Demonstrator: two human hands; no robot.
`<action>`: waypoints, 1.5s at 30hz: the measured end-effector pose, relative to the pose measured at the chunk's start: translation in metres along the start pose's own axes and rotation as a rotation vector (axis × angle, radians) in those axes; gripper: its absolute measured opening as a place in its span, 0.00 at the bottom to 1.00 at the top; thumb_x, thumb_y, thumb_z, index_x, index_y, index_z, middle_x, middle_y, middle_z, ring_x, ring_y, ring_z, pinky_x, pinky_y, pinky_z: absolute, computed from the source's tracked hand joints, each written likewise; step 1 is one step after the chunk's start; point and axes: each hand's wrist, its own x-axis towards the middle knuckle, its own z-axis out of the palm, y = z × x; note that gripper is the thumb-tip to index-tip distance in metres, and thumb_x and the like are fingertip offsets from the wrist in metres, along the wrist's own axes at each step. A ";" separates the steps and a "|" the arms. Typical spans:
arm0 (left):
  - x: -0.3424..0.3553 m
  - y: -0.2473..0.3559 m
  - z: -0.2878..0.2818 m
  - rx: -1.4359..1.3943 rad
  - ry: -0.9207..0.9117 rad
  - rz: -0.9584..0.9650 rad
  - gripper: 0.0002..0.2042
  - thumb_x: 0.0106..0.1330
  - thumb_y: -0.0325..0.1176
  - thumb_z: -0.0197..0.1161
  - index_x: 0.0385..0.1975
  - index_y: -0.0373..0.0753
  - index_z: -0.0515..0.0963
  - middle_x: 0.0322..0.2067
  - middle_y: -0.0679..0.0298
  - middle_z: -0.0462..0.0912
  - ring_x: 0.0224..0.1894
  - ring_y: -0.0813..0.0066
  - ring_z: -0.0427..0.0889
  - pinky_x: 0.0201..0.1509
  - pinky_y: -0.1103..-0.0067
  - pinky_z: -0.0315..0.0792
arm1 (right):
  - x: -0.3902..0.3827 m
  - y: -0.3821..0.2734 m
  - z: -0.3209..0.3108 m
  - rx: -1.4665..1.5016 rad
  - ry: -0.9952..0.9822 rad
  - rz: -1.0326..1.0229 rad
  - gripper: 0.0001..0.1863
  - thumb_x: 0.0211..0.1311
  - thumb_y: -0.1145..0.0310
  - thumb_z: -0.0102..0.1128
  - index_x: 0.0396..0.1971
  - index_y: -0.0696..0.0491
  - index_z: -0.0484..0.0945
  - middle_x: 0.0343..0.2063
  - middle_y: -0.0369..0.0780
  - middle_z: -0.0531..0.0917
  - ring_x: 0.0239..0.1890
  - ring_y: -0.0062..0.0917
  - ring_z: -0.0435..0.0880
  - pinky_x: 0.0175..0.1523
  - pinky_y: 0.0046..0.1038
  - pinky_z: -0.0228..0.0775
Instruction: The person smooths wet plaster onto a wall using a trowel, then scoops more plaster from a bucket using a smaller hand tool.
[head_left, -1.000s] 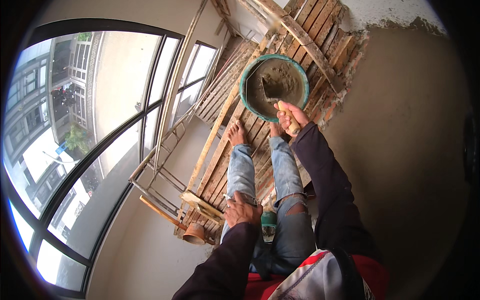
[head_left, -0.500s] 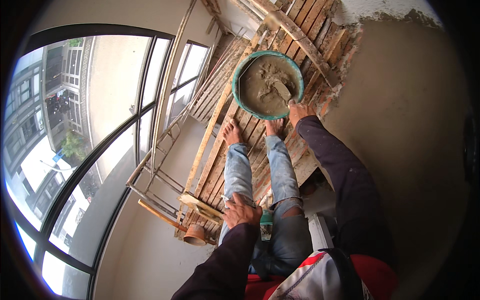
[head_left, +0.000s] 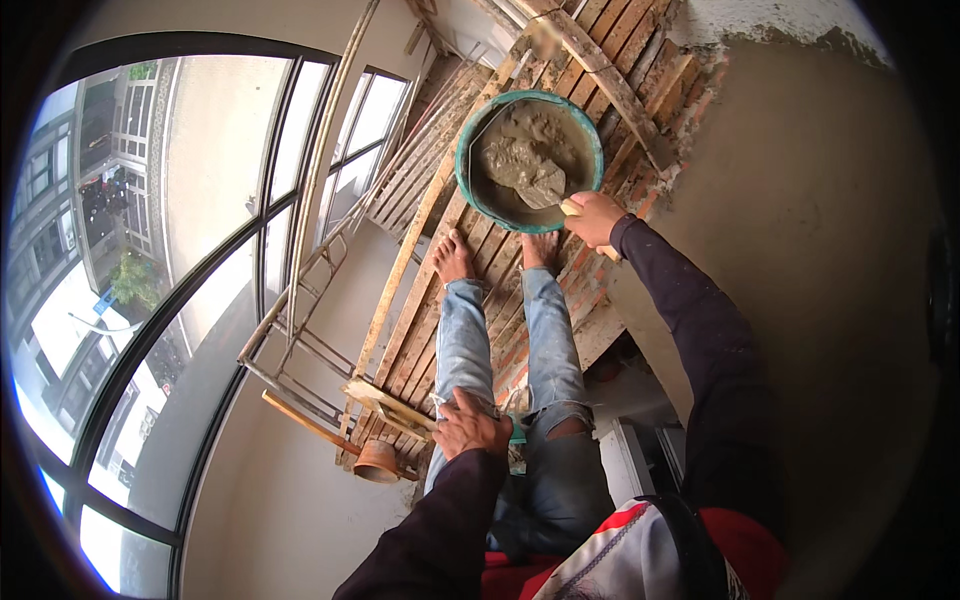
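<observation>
My right hand (head_left: 595, 219) is closed around the pale handle of a trowel (head_left: 545, 189). Its blade carries a heap of wet grey mortar (head_left: 522, 165) just above or in the green bucket (head_left: 463, 178); whether it still touches the mix I cannot tell. The bucket stands on wooden slats just beyond my bare feet. My left hand (head_left: 472, 425) lies with fingers spread over my left knee and holds nothing. Beside its fingertips is a wooden board (head_left: 390, 404), apparently resting on the slats.
A slatted scaffold platform (head_left: 418, 345) runs under my feet, with a metal frame (head_left: 290, 355) on its left. An orange pot (head_left: 377, 461) sits at its near end. Large windows (head_left: 200, 260) fill the left; a freshly plastered wall (head_left: 790, 250) rises close on the right.
The trowel blade has come up through the mortar with a load on it, and its handle now shows. My left hand stays on the knee. The whole view has shifted slightly.
</observation>
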 end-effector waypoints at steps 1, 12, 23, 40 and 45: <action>0.001 -0.001 0.000 0.000 0.009 0.000 0.49 0.49 0.57 0.65 0.69 0.37 0.52 0.55 0.46 0.67 0.52 0.51 0.75 0.56 0.63 0.64 | 0.001 0.016 0.006 -0.455 0.291 -0.251 0.14 0.62 0.68 0.54 0.45 0.59 0.74 0.39 0.49 0.82 0.36 0.41 0.84 0.40 0.38 0.78; 0.009 -0.026 -0.011 -0.085 -0.008 -0.033 0.49 0.48 0.55 0.66 0.69 0.38 0.51 0.57 0.45 0.66 0.54 0.50 0.74 0.59 0.61 0.62 | 0.078 -0.021 0.038 -0.769 0.124 0.277 0.11 0.65 0.70 0.53 0.44 0.59 0.73 0.39 0.49 0.82 0.43 0.39 0.84 0.44 0.37 0.80; 0.019 -0.044 -0.015 -0.164 -0.116 -0.043 0.49 0.49 0.55 0.65 0.69 0.37 0.51 0.58 0.45 0.65 0.56 0.49 0.72 0.59 0.61 0.61 | 0.022 -0.027 0.047 0.311 -0.204 0.234 0.16 0.62 0.68 0.57 0.46 0.57 0.68 0.27 0.43 0.79 0.21 0.29 0.77 0.23 0.31 0.71; 0.014 -0.035 -0.021 -0.188 -0.087 0.010 0.47 0.49 0.54 0.65 0.66 0.36 0.53 0.54 0.45 0.67 0.54 0.48 0.73 0.58 0.61 0.63 | 0.127 0.046 0.022 -1.057 -0.084 -0.712 0.08 0.66 0.66 0.54 0.39 0.53 0.78 0.33 0.41 0.82 0.30 0.32 0.83 0.34 0.33 0.77; 0.014 -0.051 -0.017 -0.138 0.000 -0.045 0.46 0.49 0.54 0.66 0.66 0.37 0.54 0.54 0.46 0.67 0.54 0.49 0.73 0.57 0.62 0.63 | 0.050 -0.020 0.074 0.438 -0.329 0.295 0.18 0.64 0.63 0.57 0.49 0.59 0.74 0.41 0.47 0.83 0.45 0.37 0.83 0.43 0.37 0.77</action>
